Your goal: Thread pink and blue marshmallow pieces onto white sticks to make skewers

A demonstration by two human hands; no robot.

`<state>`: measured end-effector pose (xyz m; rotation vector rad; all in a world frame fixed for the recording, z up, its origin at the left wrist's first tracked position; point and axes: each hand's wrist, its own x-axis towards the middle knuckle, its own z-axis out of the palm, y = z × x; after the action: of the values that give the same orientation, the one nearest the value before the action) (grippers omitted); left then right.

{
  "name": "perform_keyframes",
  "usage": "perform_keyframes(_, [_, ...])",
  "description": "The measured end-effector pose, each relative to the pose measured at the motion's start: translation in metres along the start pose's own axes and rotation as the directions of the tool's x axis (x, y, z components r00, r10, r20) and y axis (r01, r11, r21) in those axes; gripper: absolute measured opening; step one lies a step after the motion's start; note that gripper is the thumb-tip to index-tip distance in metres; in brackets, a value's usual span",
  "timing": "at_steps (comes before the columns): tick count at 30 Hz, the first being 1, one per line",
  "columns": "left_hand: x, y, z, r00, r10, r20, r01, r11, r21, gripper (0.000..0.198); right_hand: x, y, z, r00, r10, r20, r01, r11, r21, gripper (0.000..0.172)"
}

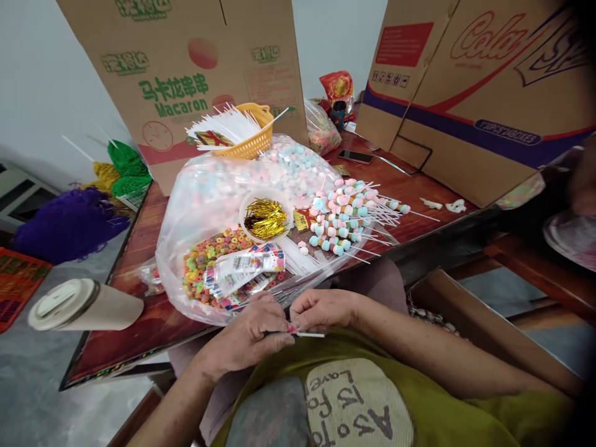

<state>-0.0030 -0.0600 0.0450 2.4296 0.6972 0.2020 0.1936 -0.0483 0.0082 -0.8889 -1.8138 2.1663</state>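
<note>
My left hand (256, 328) is closed around a thin white stick (311, 335), whose bare end sticks out to the right in front of my shirt. My right hand (321, 309) pinches at a small pink piece (292, 328) by the stick, close to the left fingertips. Most of what lies between the fingers is hidden. Just beyond the hands, printed clear wrappers (244, 264) lie on colourful ring candies (194, 273) in a plastic bag. A white bowl (244, 225) holds gold twist ties (267, 217). Marshmallow skewers (342, 214) are piled to its right.
A yellow basket (249, 148) full of white sticks stands behind the bag of pink and blue marshmallows (298, 155). Cardboard boxes (186, 56) rise at the back. A lidded cup (112, 305) is at the left table edge; a phone (356, 156) lies farther back.
</note>
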Motion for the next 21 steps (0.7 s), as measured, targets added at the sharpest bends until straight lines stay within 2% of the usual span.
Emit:
perform_keyframes(2, [0.010,-0.003,0.008,1.000,-0.020,-0.007,0.020,0.994,0.105,0.030,-0.004,0.006,-0.010,1.000,-0.020,-0.019,0.017,0.992,-0.123,0.021])
perform_keyframes(5, [0.019,-0.010,0.022,0.993,-0.043,-0.110,0.074,0.952,0.297,0.026,-0.006,0.010,-0.015,0.984,-0.093,-0.150,0.044,0.952,-0.303,0.022])
perform_keyframes(9, [0.023,-0.014,0.032,0.958,0.060,-0.281,0.085,0.875,0.477,0.025,-0.017,0.004,0.001,0.893,-0.255,-0.371,0.041,0.867,-0.496,0.016])
perform_keyframes(10, [0.025,-0.013,0.033,0.948,0.100,-0.304,0.076,0.852,0.517,0.025,-0.021,0.002,0.006,0.879,-0.272,-0.391,0.006,0.827,-0.562,0.013])
perform_keyframes(13, [0.039,-0.002,0.039,0.934,0.206,-0.293,0.025,0.780,0.626,0.024,-0.035,0.001,0.017,0.889,-0.215,-0.405,-0.183,0.644,-0.743,0.015])
perform_keyframes(15, [0.053,0.009,0.044,0.929,0.254,-0.268,-0.009,0.742,0.671,0.026,-0.047,0.005,0.018,0.880,-0.176,-0.441,-0.275,0.568,-0.775,0.017])
perform_keyframes(18, [0.073,0.021,0.048,0.921,0.302,-0.247,-0.048,0.715,0.697,0.020,-0.080,0.023,0.010,0.807,-0.182,-0.562,-0.362,0.601,-0.713,0.015])
perform_keyframes(21, [0.083,0.017,0.042,0.926,0.302,-0.225,-0.047,0.686,0.726,0.045,-0.145,0.067,-0.005,0.674,-0.165,-0.720,-0.492,0.627,-0.604,0.025])
